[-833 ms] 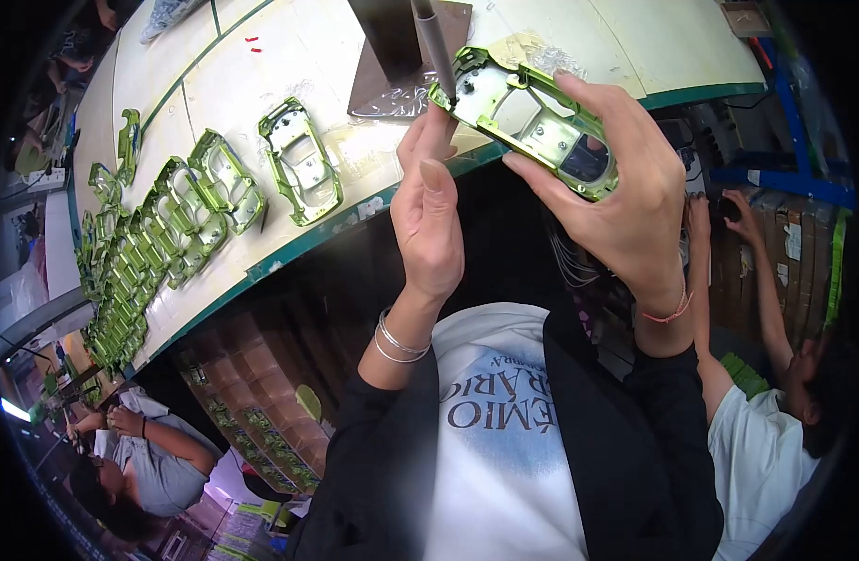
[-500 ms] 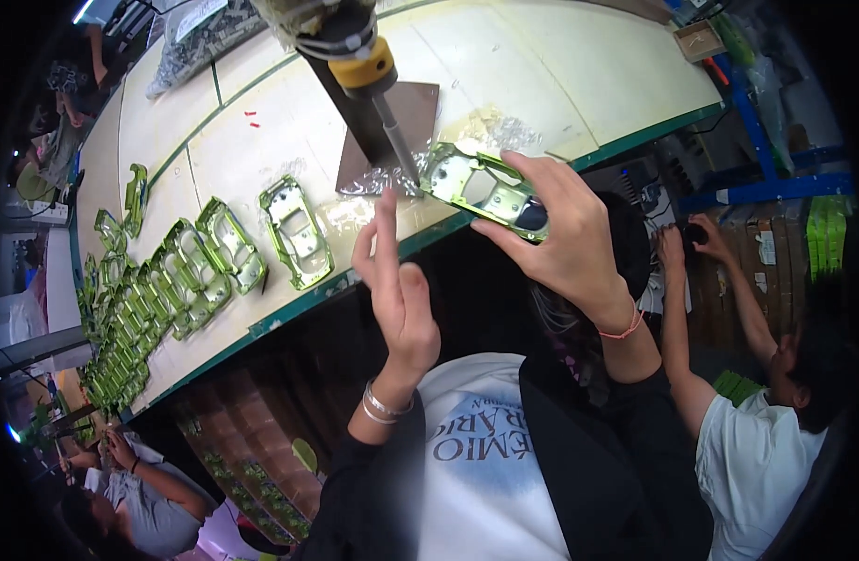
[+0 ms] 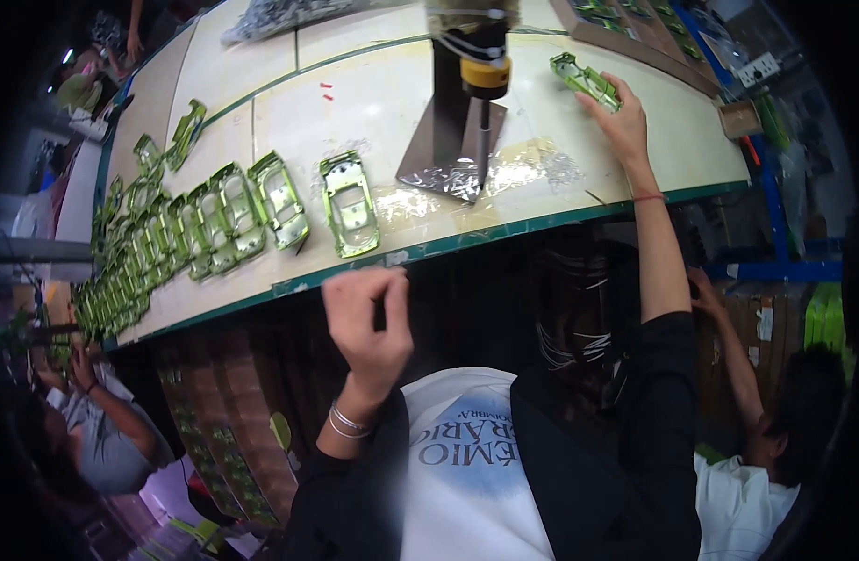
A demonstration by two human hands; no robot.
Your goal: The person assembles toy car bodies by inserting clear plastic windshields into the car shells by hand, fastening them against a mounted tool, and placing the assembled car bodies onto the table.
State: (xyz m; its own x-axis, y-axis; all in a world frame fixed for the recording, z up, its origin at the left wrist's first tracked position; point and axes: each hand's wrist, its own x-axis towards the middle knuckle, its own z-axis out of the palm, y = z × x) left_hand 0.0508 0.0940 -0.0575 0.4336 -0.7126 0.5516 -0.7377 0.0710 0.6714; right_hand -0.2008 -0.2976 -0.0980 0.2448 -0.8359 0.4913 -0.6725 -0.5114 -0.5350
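Note:
My right hand [image 3: 621, 122] reaches far over the table at the right, its fingers closed on a shiny green toy car body shell [image 3: 582, 77]. My left hand [image 3: 366, 323] is in front of the table's edge, fingers curled and thumb against them. Anything inside that pinch is too small or hidden to name. Above the table hangs a powered screwdriver [image 3: 486, 77] with a yellow collar, its thin bit pointing down. Close to my left hand, a single green car shell [image 3: 348, 204] lies open side up.
Many similar green shells [image 3: 233, 210] lie in an overlapping row at the left. A brown plate [image 3: 429, 168] stands under the driver. At the far right is a carton [image 3: 626, 33] of green parts. Two small red pieces [image 3: 327, 91] lie mid-table. Other people work at both sides.
My right hand has carried the car shell from beside the screwdriver bit to the far right of the table. My left hand has dropped back from near the bit, its fingers now curled.

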